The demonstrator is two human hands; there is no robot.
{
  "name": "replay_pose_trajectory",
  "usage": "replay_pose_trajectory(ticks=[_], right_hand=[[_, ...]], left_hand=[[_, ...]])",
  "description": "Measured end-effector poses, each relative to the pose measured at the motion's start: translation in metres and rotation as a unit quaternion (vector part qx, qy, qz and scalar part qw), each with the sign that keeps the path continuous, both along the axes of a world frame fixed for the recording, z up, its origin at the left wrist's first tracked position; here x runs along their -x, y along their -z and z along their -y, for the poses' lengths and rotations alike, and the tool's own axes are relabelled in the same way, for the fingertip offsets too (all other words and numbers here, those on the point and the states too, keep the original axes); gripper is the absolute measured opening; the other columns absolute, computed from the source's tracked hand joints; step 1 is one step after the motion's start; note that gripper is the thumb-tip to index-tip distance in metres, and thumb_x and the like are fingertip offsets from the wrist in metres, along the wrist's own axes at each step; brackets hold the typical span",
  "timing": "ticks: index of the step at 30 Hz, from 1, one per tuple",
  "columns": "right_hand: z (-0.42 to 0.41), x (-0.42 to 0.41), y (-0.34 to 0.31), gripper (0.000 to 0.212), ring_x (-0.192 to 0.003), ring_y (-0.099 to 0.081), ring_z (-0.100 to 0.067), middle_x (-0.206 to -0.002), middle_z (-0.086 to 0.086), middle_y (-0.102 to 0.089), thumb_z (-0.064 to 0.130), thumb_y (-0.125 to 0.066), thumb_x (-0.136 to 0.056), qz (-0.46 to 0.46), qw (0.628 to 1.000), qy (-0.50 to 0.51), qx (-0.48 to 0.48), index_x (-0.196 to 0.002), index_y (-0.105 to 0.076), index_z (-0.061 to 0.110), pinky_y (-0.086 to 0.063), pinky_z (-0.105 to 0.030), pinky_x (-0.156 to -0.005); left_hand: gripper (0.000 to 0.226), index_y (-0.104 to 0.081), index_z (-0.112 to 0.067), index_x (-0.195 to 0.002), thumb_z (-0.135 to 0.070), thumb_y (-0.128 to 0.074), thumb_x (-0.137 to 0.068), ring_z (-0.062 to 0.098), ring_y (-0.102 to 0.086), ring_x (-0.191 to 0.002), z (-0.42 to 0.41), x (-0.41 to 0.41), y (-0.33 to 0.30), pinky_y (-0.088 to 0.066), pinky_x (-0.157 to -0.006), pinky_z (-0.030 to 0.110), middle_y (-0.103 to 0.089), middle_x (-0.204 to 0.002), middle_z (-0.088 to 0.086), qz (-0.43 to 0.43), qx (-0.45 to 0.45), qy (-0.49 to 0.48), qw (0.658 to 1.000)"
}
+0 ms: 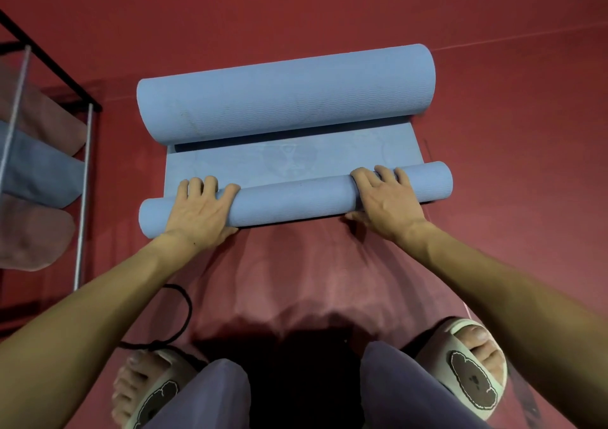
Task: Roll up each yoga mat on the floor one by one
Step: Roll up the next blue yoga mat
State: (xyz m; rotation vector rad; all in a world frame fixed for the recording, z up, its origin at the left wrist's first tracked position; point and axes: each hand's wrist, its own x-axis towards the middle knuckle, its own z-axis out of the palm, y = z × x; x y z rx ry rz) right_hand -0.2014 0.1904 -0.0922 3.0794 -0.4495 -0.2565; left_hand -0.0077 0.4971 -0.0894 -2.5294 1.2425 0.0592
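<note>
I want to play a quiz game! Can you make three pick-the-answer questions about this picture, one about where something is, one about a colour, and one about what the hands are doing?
1. Where is the rack with rolled mats?
A. Left edge
B. Right edge
C. Behind the feet

2. What colour is the mat being rolled?
A. Green
B. Light blue
C. Yellow

3. What are the hands doing?
A. Hanging free
B. Both gripping the near roll
C. Clapping

Answers:
1 A: the rack stands at the left.
2 B: the mat is light blue.
3 B: the left hand and right hand curl over the near roll.
</note>
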Motion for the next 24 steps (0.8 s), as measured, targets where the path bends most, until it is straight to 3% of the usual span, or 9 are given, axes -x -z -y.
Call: replay_pose_trajectory(ticks=[6,12,19,24], right_hand=[[0.008,-0.010,-0.003,0.067,-0.121,-0.054,-0.033,-0.134,-0.001,-0.062,0.063,-0.065,-0.090,-0.025,1.000,-0.007,-0.010,-0.135,-0.048,0.016,-0.037,-0.058,-0.108],[0.012,-0.007,-0.011,0.063,-0.124,-0.052,-0.031,-0.136,0.000,-0.062,0.066,-0.062,-0.092,-0.088,0.995,-0.019,-0.041,-0.133,-0.046,0.020,-0.039,-0.053,-0.107],[0.003,0.001,-0.027,0.052,-0.109,-0.056,-0.033,-0.119,-0.004,-0.064,0.062,-0.064,-0.093,-0.210,0.974,-0.024,-0.085,-0.108,-0.039,0.019,-0.049,-0.048,-0.090],[0.006,-0.002,-0.029,0.058,-0.106,-0.060,-0.032,-0.122,-0.005,-0.066,0.064,-0.062,-0.093,-0.250,0.961,-0.016,-0.119,-0.125,-0.048,0.017,-0.052,-0.047,-0.092]], left_hand=[[0.086,-0.039,-0.034,-0.143,-0.074,-0.074,-0.075,0.031,-0.052,-0.110,0.014,-0.013,-0.018,-0.046,-0.091,0.046,-0.051,-0.125,0.004,-0.064,-0.058,-0.013,0.996],[0.085,-0.045,-0.045,-0.139,-0.080,-0.074,-0.068,0.022,-0.056,-0.102,0.003,-0.011,-0.024,-0.045,-0.074,0.034,-0.054,-0.114,-0.008,-0.142,-0.057,-0.003,0.988],[0.078,-0.048,-0.044,-0.116,-0.084,-0.075,-0.055,0.014,-0.062,-0.091,0.002,-0.002,-0.037,-0.049,-0.073,0.037,-0.062,-0.103,-0.018,-0.221,-0.124,-0.010,0.967],[0.088,-0.054,-0.059,-0.131,-0.089,-0.074,-0.051,0.007,-0.060,-0.102,-0.002,-0.006,-0.040,-0.049,-0.081,0.035,-0.064,-0.105,-0.028,-0.274,-0.119,-0.041,0.954]])
